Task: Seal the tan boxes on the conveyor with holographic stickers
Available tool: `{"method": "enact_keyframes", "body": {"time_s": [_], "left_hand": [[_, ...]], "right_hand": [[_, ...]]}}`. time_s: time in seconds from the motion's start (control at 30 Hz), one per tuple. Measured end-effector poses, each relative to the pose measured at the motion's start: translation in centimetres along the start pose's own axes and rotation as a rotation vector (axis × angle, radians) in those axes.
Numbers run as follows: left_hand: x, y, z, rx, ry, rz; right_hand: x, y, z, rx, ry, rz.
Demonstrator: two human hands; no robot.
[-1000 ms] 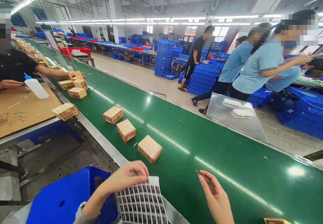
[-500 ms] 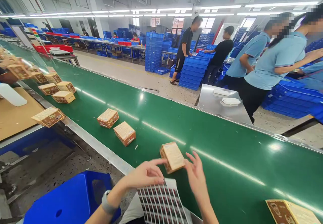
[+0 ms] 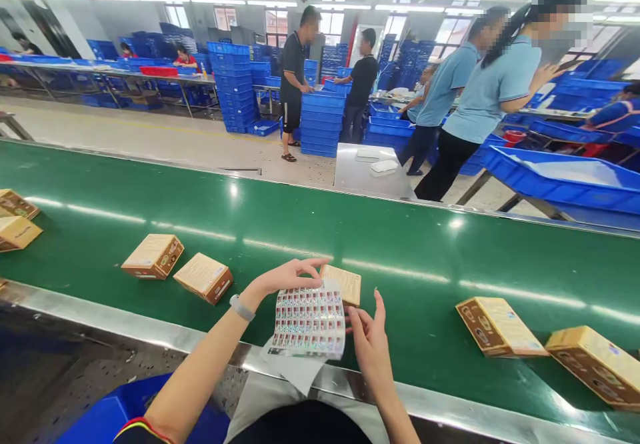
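Observation:
My left hand (image 3: 294, 276) pinches the top edge of a sheet of stickers (image 3: 310, 321) between thumb and fingers, its index finger stretched towards a box. The sheet has rows of small red-and-white labels and a shiny surface; its pale backing hangs down below. Just behind the sheet, a small tan-and-brown carton (image 3: 346, 284) lies on the green conveyor belt, its lower left part hidden by the sheet. My right hand (image 3: 369, 337) is open at the carton's near right corner, fingers apart, close to the sheet's right edge. Whether its fingertips touch either one, I cannot tell.
More cartons lie on the conveyor belt (image 3: 280, 211): two to the left, including a carton (image 3: 204, 277), and others at the right, such as a carton (image 3: 503, 327). A metal rail (image 3: 165, 337) edges the belt. People and stacked blue crates (image 3: 323, 124) stand beyond.
The view has turned right, so the cartons appear shifted left. The sticker sheet now lies flatter and more visible. My right hand has dropped from the carton's side to its near corner.

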State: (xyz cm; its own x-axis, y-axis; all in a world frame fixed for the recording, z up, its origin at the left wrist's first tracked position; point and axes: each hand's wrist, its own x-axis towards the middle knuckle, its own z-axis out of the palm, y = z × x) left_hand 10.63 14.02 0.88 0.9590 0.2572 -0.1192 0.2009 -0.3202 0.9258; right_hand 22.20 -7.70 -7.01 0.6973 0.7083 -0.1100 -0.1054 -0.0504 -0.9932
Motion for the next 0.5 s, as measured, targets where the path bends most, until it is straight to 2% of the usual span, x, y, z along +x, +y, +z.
{"method": "enact_keyframes", "body": {"time_s": [0.1, 0.23, 0.37, 0.43, 0.5], "left_hand": [[0.7, 0.9, 1.4, 0.051, -0.091, 0.010], [-3.2, 1.9, 4.9, 0.095, -0.105, -0.001], [-6.3, 3.1, 8.3, 0.208, 0.009, -0.073], [-6.6, 3.7, 9.5, 0.322, 0.067, -0.067], [-6.2, 4.0, 10.4, 0.437, 0.092, -0.040]], "right_hand": [[1.2, 0.3, -0.4, -0.045, 0.097, -0.026], [2.2, 0.4, -0.8, -0.008, 0.050, -0.093], [2.2, -0.3, -1.7, -0.014, -0.095, -0.078], [2.5, -0.7, -2.8, -0.009, -0.133, -0.055], [3.2, -1.1, -3.9, 0.026, -0.112, -0.045]]}}
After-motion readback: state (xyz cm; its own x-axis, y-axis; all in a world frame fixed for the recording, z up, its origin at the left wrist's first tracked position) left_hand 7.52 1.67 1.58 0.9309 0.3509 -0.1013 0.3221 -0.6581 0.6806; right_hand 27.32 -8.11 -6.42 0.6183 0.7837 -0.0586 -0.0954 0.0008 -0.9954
